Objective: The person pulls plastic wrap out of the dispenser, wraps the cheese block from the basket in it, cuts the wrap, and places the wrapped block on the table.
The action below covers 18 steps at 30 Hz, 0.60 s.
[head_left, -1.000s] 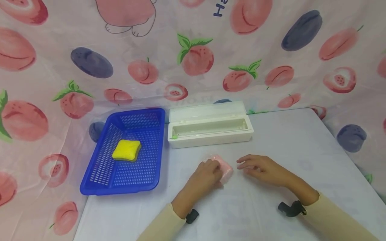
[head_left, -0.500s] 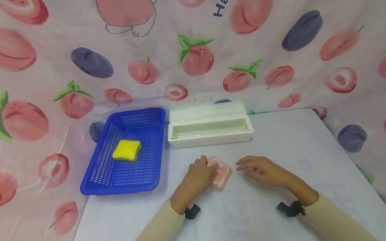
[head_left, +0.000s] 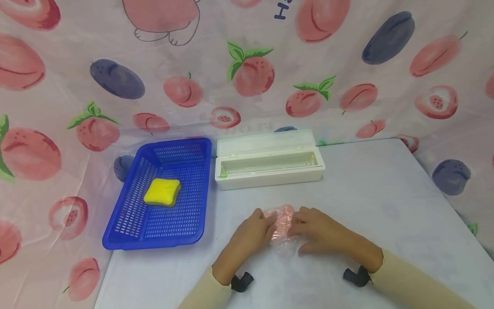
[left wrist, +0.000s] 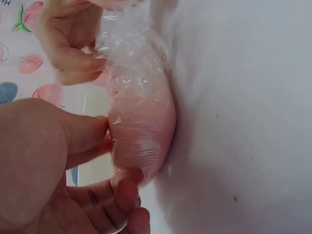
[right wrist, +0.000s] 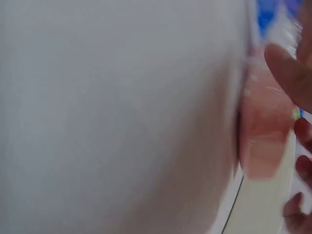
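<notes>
A pink sponge, wrapped in clear cling film, is held low over the white table between both hands. My left hand pinches its left end; in the left wrist view the thumb lies on one face and the fingertips curl under the other. My right hand is at the right side, its fingertips touching the wrapped sponge and its thumb spread apart by the loose film. In the right wrist view, the right thumb and the wrapped sponge are blurred.
A blue plastic basket holding a yellow sponge stands at the left. Behind the hands is a long white box, its clear lid raised. A fruit-patterned cloth hangs behind the table.
The pink sponge has been turned, and loose film now shows at its near end. My right hand has moved left and inward to touch it; my left hand has shifted slightly toward me.
</notes>
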Each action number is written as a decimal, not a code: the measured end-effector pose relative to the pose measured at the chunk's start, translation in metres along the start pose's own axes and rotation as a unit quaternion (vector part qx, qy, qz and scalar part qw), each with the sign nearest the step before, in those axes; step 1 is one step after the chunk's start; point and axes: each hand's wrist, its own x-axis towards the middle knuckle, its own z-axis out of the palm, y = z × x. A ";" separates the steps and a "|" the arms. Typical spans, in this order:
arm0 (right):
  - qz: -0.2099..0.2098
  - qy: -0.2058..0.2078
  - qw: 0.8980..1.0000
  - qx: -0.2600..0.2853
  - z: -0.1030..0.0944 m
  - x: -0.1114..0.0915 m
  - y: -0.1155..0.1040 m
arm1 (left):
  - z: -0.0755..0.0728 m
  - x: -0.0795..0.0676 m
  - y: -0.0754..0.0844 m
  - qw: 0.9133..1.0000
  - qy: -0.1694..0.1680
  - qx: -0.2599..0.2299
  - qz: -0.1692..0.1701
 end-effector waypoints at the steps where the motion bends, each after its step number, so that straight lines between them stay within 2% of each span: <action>1: -0.021 0.010 0.999 -0.040 0.002 0.003 -0.003 | -0.001 -0.002 -0.001 1.000 0.002 0.006 0.007; 3: -0.067 0.037 0.992 -0.105 0.007 0.009 -0.008 | 0.000 -0.005 -0.003 0.999 0.014 0.030 0.025; 5: -0.114 0.066 0.981 -0.141 0.010 0.014 -0.012 | 0.000 -0.009 -0.006 0.996 0.039 0.071 0.043; 7: -0.143 0.091 0.974 -0.148 0.013 0.018 -0.014 | 0.001 -0.012 -0.008 0.991 0.072 0.094 0.066; 9: -0.152 0.105 0.973 -0.135 0.015 0.019 -0.015 | 0.000 -0.016 -0.011 0.983 0.103 0.090 0.120; 11: -0.134 0.103 0.980 -0.106 0.015 0.018 -0.015 | 0.000 -0.021 -0.014 0.978 0.097 0.061 0.171; 14: -0.080 0.087 0.992 -0.053 0.014 0.014 -0.015 | 0.001 -0.026 -0.017 0.971 0.056 0.021 0.232; 16: -0.056 0.081 0.995 -0.024 0.013 0.012 -0.015 | 0.006 -0.026 -0.018 0.971 0.043 0.034 0.233; 18: -0.050 0.081 0.995 -0.004 0.013 0.012 -0.015 | 0.008 -0.023 -0.016 0.970 0.059 0.054 0.229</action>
